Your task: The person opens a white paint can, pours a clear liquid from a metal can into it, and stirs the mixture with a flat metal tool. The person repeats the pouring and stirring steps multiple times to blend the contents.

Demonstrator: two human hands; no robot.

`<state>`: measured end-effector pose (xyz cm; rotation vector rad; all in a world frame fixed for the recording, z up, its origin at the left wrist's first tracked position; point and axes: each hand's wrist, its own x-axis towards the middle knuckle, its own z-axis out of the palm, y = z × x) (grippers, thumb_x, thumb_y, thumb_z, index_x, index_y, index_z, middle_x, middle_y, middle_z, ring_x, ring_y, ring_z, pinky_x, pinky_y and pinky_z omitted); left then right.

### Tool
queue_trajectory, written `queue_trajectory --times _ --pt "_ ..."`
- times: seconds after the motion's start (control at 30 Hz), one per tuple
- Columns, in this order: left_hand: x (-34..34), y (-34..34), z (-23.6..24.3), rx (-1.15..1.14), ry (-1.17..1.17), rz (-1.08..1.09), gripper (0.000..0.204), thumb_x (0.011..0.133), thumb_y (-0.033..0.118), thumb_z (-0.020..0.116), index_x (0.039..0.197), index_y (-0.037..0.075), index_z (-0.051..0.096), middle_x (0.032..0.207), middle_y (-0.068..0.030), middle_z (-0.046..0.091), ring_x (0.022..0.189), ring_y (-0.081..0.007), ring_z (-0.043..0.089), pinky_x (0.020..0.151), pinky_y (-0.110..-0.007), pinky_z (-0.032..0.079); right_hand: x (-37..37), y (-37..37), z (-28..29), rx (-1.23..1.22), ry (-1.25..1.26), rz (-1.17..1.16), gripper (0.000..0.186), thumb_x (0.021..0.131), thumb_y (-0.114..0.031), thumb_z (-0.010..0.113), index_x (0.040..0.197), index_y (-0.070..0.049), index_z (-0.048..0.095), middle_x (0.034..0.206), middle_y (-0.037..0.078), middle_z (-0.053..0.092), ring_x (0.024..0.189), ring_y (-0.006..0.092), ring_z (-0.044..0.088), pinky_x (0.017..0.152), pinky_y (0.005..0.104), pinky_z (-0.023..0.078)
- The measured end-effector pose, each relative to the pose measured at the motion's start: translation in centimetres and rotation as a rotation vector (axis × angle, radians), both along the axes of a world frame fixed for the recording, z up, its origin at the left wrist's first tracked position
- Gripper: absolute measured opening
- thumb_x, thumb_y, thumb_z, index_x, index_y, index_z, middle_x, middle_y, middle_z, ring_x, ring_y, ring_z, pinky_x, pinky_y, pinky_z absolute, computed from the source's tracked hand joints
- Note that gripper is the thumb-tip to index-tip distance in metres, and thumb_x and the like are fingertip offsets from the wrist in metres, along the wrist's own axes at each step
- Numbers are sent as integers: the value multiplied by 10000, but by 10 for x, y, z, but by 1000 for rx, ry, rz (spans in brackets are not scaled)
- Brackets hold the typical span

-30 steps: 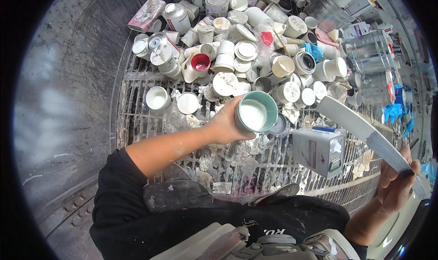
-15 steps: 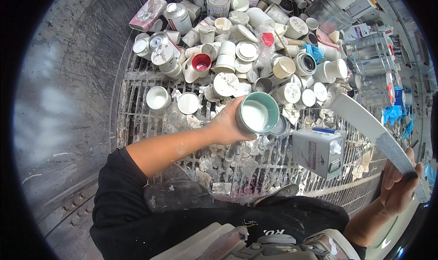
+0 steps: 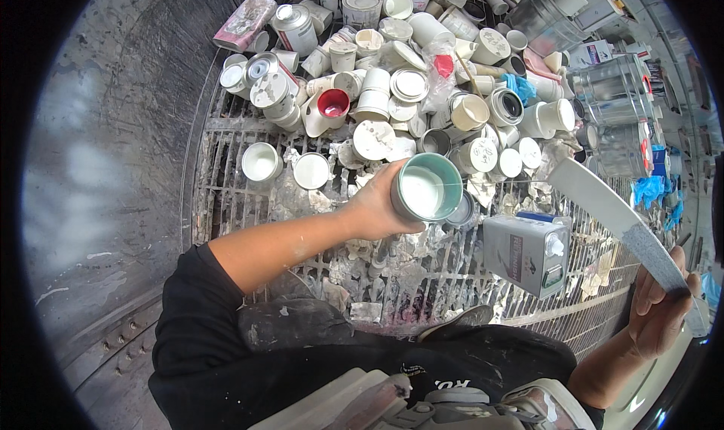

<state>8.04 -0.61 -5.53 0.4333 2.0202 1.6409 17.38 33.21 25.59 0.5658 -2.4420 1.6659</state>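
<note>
My left hand [image 3: 373, 208] is wrapped round the side of a green-walled cup [image 3: 406, 196] in the middle of the view. White liquid paint [image 3: 422, 192] lies in the bottom of the cup. Over at the right, my right hand [image 3: 658, 309] grips a long, flat, pale stirring stick [image 3: 596, 192] by its lower part. Its broad, rounded end points up and left, apart from the cup, and a grey crust covers the section nearer my fingers. Below and right of the cup, a rectangular metal can [image 3: 516, 253] with a white cap stands on the grating.
A floor grating [image 3: 226, 204], caked with dried paint and scraps, lies below. Used cups, lids and tins are heaped along the far side, including a red-lined cup [image 3: 332, 104]. A white-lined cup [image 3: 261, 162] stands left. A dark metal wall [image 3: 113, 166] rises along the left.
</note>
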Motion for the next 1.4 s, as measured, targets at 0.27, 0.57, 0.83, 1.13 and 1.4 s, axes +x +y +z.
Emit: queue_trajectory --times 0.27,0.57,0.83,1.13,1.4 --pt "1 0 1 -51 66 13 1095 712 340 987 1570 89 354 1432 -144 577 1352 -283 575 1177 -415 447 -1 6 -3 -19 10 49 411 1153 -437 467 1446 -205 639 854 -3 497 547 25 457 526 215 351" --pt "0 0 -1 -21 28 4 1130 692 325 989 1587 86 343 1487 -172 516 1412 -322 516 1218 -435 412 -5 10 1 -7 -53 147 439 1164 -412 438 1541 -227 566 889 -2 480 603 35 458 595 225 353" --pt "-2 0 1 -30 1 -1 1155 676 317 991 1597 83 334 1510 -181 493 1425 -335 506 1232 -445 408 -5 11 -2 16 -22 86 410 1165 -421 428 1467 -212 611 856 -3 480 546 33 453 555 232 349" --pt "-2 1 2 -29 -9 -2 1164 676 314 994 1601 79 327 1510 -181 490 1431 -328 501 1242 -441 397 -4 14 -2 13 -11 88 410 1167 -415 427 1470 -213 614 849 -3 476 554 35 459 559 235 344" --pt "0 1 2 -38 29 7 1115 716 331 990 1581 82 333 1454 -145 553 1377 -281 550 1197 -416 426 -7 16 0 28 -38 140 446 1156 -432 453 1552 -263 572 884 -1 476 582 39 464 572 233 342"
